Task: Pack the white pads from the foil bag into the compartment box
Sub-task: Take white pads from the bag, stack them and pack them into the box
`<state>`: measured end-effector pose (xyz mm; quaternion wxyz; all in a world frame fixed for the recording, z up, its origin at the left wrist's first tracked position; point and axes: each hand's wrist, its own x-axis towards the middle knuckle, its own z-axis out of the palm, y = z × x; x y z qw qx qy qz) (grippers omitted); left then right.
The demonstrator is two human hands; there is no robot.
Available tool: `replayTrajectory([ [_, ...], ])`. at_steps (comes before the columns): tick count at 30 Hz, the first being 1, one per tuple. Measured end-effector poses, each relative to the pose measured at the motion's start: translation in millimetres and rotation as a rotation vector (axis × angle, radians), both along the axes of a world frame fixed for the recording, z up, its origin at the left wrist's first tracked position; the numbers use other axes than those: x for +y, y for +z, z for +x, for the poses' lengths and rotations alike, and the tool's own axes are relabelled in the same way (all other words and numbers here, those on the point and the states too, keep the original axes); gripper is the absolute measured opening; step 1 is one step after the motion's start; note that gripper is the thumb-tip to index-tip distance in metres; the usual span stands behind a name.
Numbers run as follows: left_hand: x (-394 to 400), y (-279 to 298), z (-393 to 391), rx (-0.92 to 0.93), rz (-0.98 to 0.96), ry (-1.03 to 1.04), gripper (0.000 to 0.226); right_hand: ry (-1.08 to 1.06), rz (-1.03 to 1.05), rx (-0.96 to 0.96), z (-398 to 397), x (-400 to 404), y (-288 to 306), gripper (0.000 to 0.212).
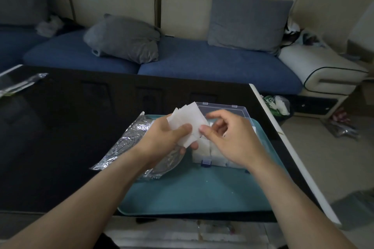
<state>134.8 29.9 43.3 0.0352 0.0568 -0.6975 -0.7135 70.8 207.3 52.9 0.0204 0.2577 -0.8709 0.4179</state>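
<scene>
Packing looks partly done: white pads already fill the near compartments of the clear box (210, 155), which sits under the right hand (228, 137). The left hand (168, 137) grips a fanned stack of pads (188, 121) just above the box, and the right thumb and forefinger pinch its edge. The foil bag (129, 143) lies beneath the left wrist; I cannot tell whether it still holds more

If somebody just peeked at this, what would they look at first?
Probably the fanned stack of white pads in the middle, gripped by the left hand while the right hand pinches its edge. Just below sits the clear compartment box, already holding white pads, on a teal tray. The crinkly foil bag lies at the tray's left edge.
</scene>
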Motion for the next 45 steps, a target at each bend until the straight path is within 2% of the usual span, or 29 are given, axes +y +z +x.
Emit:
replayTrajectory([
  [2,-2,-1,0,-0.014,-0.108,-0.045,0.019,0.094,-0.05,-0.106,-4,4,-3,0.028],
  [5,-1,1,5,-0.047,-0.225,-0.195,0.011,0.165,-0.116,-0.11,-8,3,-8,0.004],
  [7,3,3,7,-0.053,-0.165,-0.282,0.007,0.158,-0.157,-0.077,-9,3,-11,0.01],
  [12,4,3,3,-0.107,0.097,-0.314,0.017,0.13,-0.287,-0.061,-9,5,-6,0.022],
  [14,4,2,2,-0.126,0.075,-0.327,0.019,0.162,-0.294,-0.083,-8,5,-5,0.025],
  [19,5,1,1,-0.118,-0.151,-0.346,0.01,0.162,-0.226,-0.208,-10,4,-11,0.029],
  [24,6,-3,-1,-0.109,-0.108,-0.291,0.016,-0.032,-0.305,-0.134,-15,7,-7,0.014],
  [25,7,-4,-2,-0.108,-0.044,-0.246,0.018,-0.097,-0.381,-0.165,-17,9,-5,0.011],
  [27,7,-3,-5,-0.111,0.14,-0.142,0.022,-0.171,-0.608,-0.369,-20,13,1,0.008],
  [29,8,-1,-7,-0.096,0.266,-0.07,0.023,-0.135,-0.788,-0.625,-21,15,4,0.006],
  [31,9,0,-8,-0.071,0.263,-0.013,0.021,-0.037,-0.798,-0.742,-18,14,4,0.015],
  [33,10,0,-7,-0.061,0.115,0.014,0.015,0.043,-0.719,-0.686,-14,12,2,0.03],
  [34,11,1,-6,-0.055,-0.004,0.007,0.012,0.052,-0.658,-0.595,-13,10,0,0.034],
  [36,14,3,-2,-0.035,-0.177,-0.044,0.018,0.029,-0.528,-0.378,-11,8,-2,0.03],
  [40,23,10,2,-0.018,-0.253,-0.084,0.022,-0.013,-0.338,-0.151,-11,0,-11,0.019],
  [43,25,9,2,-0.027,-0.259,-0.053,0.02,-0.006,-0.185,-0.097,-11,-4,-14,0.016],
  [45,25,9,2,-0.032,-0.261,-0.033,0.016,-0.024,-0.196,-0.115,-12,-3,-12,0.016],
])
